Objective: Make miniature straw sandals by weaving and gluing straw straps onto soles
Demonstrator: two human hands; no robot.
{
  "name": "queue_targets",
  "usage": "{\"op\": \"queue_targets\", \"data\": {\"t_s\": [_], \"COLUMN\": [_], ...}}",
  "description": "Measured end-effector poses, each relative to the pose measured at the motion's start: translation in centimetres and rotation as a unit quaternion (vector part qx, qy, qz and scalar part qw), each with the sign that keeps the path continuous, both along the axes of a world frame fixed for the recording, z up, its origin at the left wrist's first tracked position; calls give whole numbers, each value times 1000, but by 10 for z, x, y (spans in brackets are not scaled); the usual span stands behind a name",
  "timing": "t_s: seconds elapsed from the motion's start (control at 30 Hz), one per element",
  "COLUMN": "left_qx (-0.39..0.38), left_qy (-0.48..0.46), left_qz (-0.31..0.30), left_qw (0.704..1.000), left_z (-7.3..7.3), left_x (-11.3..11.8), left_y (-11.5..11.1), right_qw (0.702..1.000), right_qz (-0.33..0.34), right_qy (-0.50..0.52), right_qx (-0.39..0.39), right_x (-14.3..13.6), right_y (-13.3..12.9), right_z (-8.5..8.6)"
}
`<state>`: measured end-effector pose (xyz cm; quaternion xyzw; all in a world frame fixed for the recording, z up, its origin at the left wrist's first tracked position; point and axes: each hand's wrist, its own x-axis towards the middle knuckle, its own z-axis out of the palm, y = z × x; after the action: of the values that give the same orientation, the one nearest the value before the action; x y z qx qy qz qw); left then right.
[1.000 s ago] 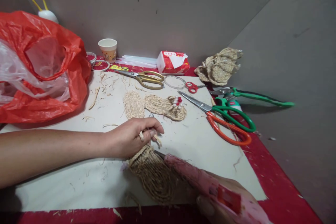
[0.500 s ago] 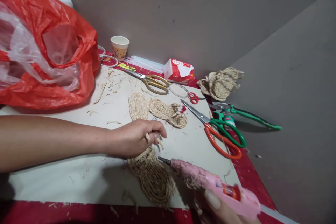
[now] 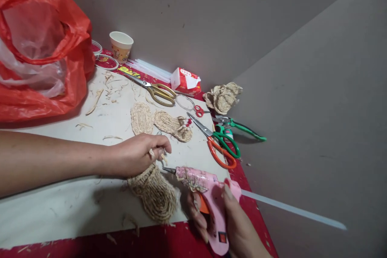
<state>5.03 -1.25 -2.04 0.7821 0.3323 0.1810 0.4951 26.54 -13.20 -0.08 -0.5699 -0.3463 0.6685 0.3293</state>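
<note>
My left hand (image 3: 141, 154) is closed, pinching thin pale straw cord (image 3: 163, 157) whose ends poke out between the fingers. Just below it lies a woven straw slipper (image 3: 157, 197), its upper end partly hidden by the hand. My right hand (image 3: 234, 217) grips a pink hot glue gun (image 3: 211, 185) by the handle, fingers at the orange trigger. The gun's dark nozzle points left, close to the cord at my left fingertips; whether they touch I cannot tell. A long clear glue stick (image 3: 296, 209) sticks out of its back. Beyond lie a small beaded slipper (image 3: 173, 125) and a woven sole (image 3: 141, 117).
A red plastic bag (image 3: 72, 84) bulges at the left. Gold-handled scissors (image 3: 161, 93), scissors with orange and green handles (image 3: 222, 149), green pruners (image 3: 244, 128), a tissue pack (image 3: 185, 80), a paper cup (image 3: 121, 46) and a woven straw bundle (image 3: 223, 97) lie towards the wall.
The view has shifted, so the scene sits further left. My right hand has lifted the glue gun more into view, its nozzle now nearer the cord in my left hand.
</note>
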Motion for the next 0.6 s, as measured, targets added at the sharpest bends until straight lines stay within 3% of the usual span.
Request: {"op": "queue_targets", "data": {"t_s": [0.1,0.3,0.43,0.6], "left_qx": [8,5,-7,-34], "left_qy": [-1,2,-10,-16], "left_qz": [-5,-6,-10,-14], "left_qw": [1000,1000,1000,999], "left_z": [0,2,2,4], "left_x": [0,0,0,-1], "left_y": [1,2,1,1], "right_qw": [992,989,987,984], "right_qz": [-42,-57,-140,-144], "right_qy": [112,117,76,95], "right_qx": [-33,-68,-19,37], "right_x": [-2,3,17,35], "right_y": [7,14,10,-3], "right_z": [1,9,16,34]}}
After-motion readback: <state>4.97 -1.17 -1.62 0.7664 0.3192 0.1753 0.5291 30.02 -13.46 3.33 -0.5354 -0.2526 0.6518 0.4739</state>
